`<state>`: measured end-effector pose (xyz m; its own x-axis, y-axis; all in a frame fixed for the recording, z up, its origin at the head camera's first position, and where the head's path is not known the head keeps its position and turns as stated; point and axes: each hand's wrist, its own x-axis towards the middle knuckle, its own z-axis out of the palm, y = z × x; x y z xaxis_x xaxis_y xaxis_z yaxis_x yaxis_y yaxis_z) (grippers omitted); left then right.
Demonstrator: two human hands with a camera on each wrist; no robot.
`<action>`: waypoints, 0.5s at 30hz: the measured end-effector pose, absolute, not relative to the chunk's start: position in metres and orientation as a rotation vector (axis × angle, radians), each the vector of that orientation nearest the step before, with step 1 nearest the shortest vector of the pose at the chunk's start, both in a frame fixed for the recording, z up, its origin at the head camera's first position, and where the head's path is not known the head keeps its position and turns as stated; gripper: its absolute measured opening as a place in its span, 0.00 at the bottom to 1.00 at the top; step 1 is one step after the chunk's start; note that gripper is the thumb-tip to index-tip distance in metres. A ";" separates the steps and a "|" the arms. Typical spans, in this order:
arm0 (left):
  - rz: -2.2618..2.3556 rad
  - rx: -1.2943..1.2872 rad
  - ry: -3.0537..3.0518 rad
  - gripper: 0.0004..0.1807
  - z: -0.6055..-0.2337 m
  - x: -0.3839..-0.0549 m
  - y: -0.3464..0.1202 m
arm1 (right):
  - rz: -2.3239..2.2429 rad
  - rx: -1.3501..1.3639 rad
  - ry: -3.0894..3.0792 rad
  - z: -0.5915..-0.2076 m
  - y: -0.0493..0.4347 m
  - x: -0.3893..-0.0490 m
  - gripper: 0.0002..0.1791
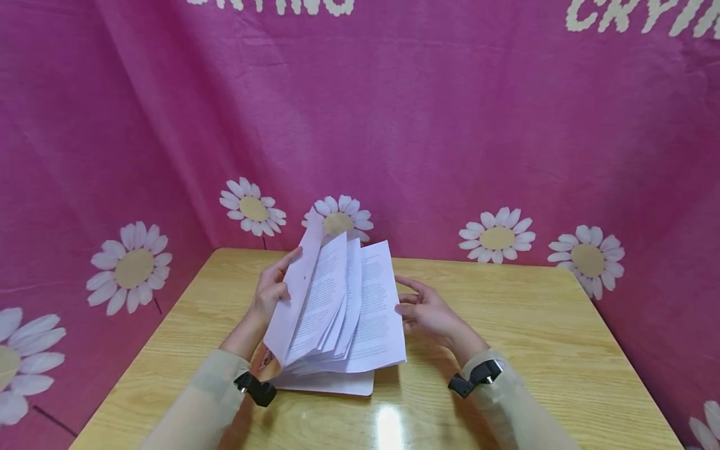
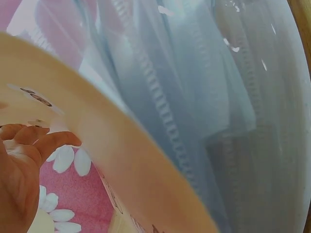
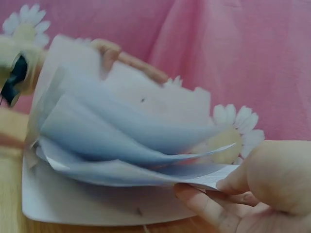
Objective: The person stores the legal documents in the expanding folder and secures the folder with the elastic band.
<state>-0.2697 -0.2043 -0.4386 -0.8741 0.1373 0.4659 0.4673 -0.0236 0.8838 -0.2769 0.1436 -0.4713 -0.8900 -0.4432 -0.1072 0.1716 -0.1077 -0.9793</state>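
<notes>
A folder of printed pages (image 1: pixel 374 300) lies opened in front of me, its white back cover (image 1: pixel 349 382) on the table. The front cover (image 1: pixel 298 287) is raised and tilted, white inside, with an orange-tan outside (image 2: pixel 121 150) bearing small drawings. My left hand (image 1: pixel 271 290) grips this cover by its left edge, thumb on the inner face and fingers behind. Several pages fan out between the covers. At their right edge, my right hand (image 1: pixel 430 309) pinches pages between thumb and fingers, as the right wrist view shows (image 3: pixel 252 189).
The pale wooden table (image 1: pixel 506 375) extends around the folder. A pink cloth (image 1: pixel 427 125) with white daisies hangs behind and along both sides. Each wrist wears a black strapped device (image 1: pixel 475 378).
</notes>
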 end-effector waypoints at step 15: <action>-2.018 -0.627 -1.978 0.50 -0.439 -0.271 -0.200 | -2.026 -0.279 1.797 -0.464 0.132 -0.275 0.40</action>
<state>-0.2707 -0.2005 -0.4385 -0.8769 0.1210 0.4651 0.4626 -0.0498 0.8852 -0.2754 0.1319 -0.4636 -0.8933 -0.4324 -0.1225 0.1732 -0.0797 -0.9817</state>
